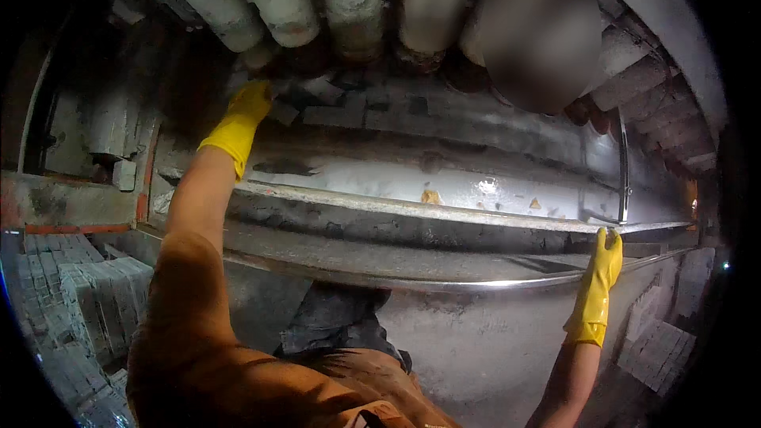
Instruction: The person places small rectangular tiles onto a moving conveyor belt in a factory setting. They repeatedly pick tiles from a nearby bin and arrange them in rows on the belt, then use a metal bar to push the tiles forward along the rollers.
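The flat grey pieces lay beyond the long ledge, beside your left hand, in what looked like a reach. Neither grip's opening nor hold could be told. Your right hand was at the ledge; moving next seemed to call for clearing that edge, with room along the wet white strip.

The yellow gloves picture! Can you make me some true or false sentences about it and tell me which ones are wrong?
1. The left hand and right hand wear yellow gloves. True.
2. The left hand is lower in the picture than the right. False: it is higher.
3. The right hand is near the long pale ledge. True.
4. The person wears blue. False: the sleeve is orange-brown.
5. Stacked pale slabs are at lower left. True.
6. The top is just bare wall. False: thick cylinders line it.
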A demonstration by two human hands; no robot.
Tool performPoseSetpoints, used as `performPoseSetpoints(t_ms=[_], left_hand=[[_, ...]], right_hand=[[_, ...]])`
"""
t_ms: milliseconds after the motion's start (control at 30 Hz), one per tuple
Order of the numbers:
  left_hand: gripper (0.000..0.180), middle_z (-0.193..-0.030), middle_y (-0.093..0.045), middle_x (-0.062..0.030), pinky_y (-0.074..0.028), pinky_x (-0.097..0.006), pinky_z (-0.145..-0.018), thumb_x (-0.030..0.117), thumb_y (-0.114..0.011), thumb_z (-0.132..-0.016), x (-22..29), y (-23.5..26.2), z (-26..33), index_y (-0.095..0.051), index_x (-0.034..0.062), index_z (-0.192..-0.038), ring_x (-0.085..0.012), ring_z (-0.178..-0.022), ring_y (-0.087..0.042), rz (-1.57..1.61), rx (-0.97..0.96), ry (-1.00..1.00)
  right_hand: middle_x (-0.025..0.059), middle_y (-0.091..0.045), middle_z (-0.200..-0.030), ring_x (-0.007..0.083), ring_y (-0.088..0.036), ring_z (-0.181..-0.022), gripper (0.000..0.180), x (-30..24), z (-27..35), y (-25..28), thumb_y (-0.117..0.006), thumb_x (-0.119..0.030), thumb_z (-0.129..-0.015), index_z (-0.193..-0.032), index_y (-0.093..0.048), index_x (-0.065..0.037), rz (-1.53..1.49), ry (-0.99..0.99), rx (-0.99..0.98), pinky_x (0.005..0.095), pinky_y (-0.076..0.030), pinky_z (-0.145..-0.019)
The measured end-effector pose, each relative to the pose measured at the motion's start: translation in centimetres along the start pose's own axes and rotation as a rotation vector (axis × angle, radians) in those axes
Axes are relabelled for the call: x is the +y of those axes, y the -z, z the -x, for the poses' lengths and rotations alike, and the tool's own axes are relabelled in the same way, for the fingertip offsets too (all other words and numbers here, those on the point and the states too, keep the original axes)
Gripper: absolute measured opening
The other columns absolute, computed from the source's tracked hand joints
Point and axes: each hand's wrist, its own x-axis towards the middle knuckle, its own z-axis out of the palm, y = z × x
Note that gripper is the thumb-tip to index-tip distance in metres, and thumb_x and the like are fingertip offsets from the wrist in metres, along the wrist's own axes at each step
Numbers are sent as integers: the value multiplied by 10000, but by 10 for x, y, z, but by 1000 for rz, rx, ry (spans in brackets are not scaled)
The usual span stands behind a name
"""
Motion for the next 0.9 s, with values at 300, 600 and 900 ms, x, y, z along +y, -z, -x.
performPoseSetpoints(t_ms=[300,600,900], left_hand=[[403,-1351,-735,-238,-545,-521,-1082,331,-608,-1042,60,-26,46,-784,65,-1289,-437,-1273,-694,-55,-395,-18],[428,-1372,-723,-241,-543,-513,-1079,357,-588,-1062,80,28,85,-759,73,-1334,-432,-1278,-689,-110,-567,-17],[363,-1372,-724,-216,-545,-506,-1067,311,-591,-1073,-4,150,178,-746,107,-1331,-436,-1284,-680,-86,-335,106]], right_hand=[[193,-729,-1410,377,-680,-1315,641,-5,5,-2,-669,-541,-1039,-1451,-671,-50,23,-14,26,450,-495,-1112],[187,-746,-1372,370,-715,-1246,649,-10,6,1,-681,-553,-1023,-1442,-676,-57,44,-9,28,454,-524,-1060],[238,-734,-1358,449,-688,-1259,677,-22,6,0,-586,-601,-1038,-1423,-674,-50,167,-5,43,521,-523,-1054]])
